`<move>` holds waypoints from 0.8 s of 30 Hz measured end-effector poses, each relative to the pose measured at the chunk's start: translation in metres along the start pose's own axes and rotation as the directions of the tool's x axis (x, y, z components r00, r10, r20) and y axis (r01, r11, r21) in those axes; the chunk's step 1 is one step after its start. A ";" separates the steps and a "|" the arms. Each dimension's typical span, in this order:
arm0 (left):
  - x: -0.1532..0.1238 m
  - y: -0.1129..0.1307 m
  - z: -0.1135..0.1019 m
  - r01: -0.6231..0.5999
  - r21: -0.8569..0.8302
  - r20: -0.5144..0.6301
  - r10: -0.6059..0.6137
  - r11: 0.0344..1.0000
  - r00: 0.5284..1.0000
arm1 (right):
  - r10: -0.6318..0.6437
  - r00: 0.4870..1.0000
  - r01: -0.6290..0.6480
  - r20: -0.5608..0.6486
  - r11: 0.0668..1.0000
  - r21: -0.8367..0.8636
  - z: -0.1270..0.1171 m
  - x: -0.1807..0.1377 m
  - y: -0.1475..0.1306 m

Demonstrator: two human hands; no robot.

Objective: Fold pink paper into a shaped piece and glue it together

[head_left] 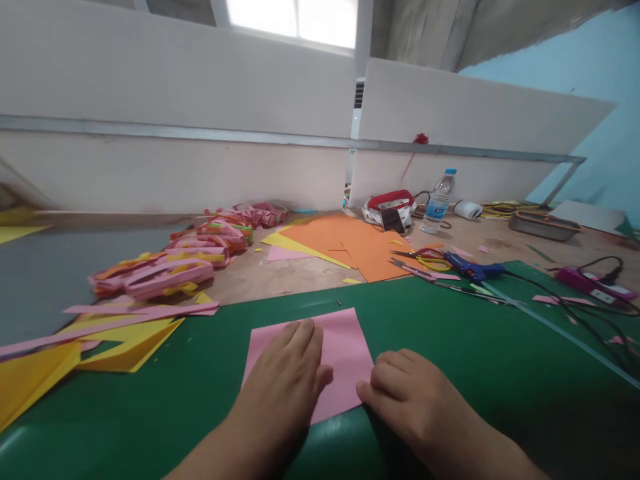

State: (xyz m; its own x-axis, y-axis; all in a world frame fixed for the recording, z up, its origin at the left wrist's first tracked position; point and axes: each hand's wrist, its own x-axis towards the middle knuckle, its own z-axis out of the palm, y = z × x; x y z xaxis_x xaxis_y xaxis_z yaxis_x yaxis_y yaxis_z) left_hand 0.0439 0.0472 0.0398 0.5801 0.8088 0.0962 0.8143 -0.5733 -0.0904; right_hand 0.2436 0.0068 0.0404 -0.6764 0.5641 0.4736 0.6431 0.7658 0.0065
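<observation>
A pink sheet of paper lies on a green mat in front of me. My left hand rests flat on its left half, fingers stretched forward and thumb out to the side. At the sheet's right edge is my right hand, its fingers curled and the thumb against the paper near the lower right corner. The edge seems pinched there, though the curled fingers hide part of the grip.
Folded pink and yellow paper strips are heaped at the left, by yellow paper. Orange sheets lie behind the mat. To the right are scissors, a blue glue gun, a water bottle and a purple power strip with cables.
</observation>
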 end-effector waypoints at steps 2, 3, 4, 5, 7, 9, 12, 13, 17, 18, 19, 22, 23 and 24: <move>-0.004 -0.007 0.005 -0.016 -0.050 0.005 0.016 0.999 1.000 | 0.004 1.000 -0.004 0.015 1.000 -0.005 -0.002 0.000 -0.001; -0.005 -0.010 0.007 -0.016 -0.083 0.016 0.017 0.996 1.000 | 0.007 1.000 -0.007 0.023 1.000 -0.008 -0.003 0.000 -0.001; -0.005 -0.011 0.008 -0.010 -0.116 0.031 0.013 0.993 0.999 | 0.010 1.000 -0.009 0.030 1.000 -0.009 -0.004 0.000 -0.002; -0.005 -0.013 0.007 0.001 -0.147 0.051 0.007 0.989 0.999 | 0.011 0.999 -0.011 0.034 1.000 -0.007 -0.005 0.000 -0.002; -0.005 -0.012 0.005 0.023 -0.187 0.085 -0.008 0.982 0.996 | 0.020 0.999 -0.020 0.045 1.000 0.000 -0.005 0.000 -0.004; -0.005 -0.011 0.003 0.044 -0.191 0.098 -0.026 0.981 0.995 | 0.037 0.998 -0.037 0.040 0.999 -0.004 -0.005 -0.001 -0.005; -0.006 -0.009 0.004 0.111 -0.169 0.103 -0.094 0.979 0.990 | 0.050 0.998 -0.049 0.046 0.998 -0.031 -0.007 -0.001 -0.006; -0.006 -0.008 0.005 0.144 -0.163 0.108 -0.127 0.976 0.986 | 0.044 0.997 -0.041 0.063 0.998 -0.047 -0.009 0.000 -0.006; -0.005 -0.007 0.009 0.241 -0.143 0.109 -0.227 0.960 0.968 | 0.037 0.970 -0.007 0.241 0.992 -0.124 -0.020 0.015 -0.007; -0.004 -0.007 0.009 0.246 -0.141 0.106 -0.232 0.959 0.967 | 0.048 0.951 -0.005 0.304 0.990 -0.139 -0.021 0.023 -0.007; -0.004 -0.007 0.009 0.247 -0.139 0.102 -0.234 0.959 0.967 | 0.066 0.926 -0.009 0.371 0.988 -0.152 -0.022 0.032 -0.006; -0.002 -0.006 0.006 0.235 -0.128 0.116 -0.221 0.964 0.968 | 0.126 0.834 -0.021 0.538 0.980 -0.198 -0.015 0.060 -0.005; -0.002 -0.006 0.004 0.230 -0.118 0.124 -0.216 0.966 0.968 | 0.143 0.809 -0.025 0.570 0.977 -0.211 -0.010 0.069 -0.004; -0.001 -0.006 0.002 0.227 -0.106 0.134 -0.212 0.968 0.968 | 0.160 0.793 -0.036 0.587 0.976 -0.216 -0.004 0.077 -0.003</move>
State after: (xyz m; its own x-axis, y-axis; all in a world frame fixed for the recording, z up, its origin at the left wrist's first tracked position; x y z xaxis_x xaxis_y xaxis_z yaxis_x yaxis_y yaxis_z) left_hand 0.0383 0.0497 0.0381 0.3863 0.9221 -0.0205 0.9219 -0.3853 0.0398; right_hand 0.1907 0.0466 0.0808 -0.6450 0.7512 -0.1404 0.7295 0.6599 0.1798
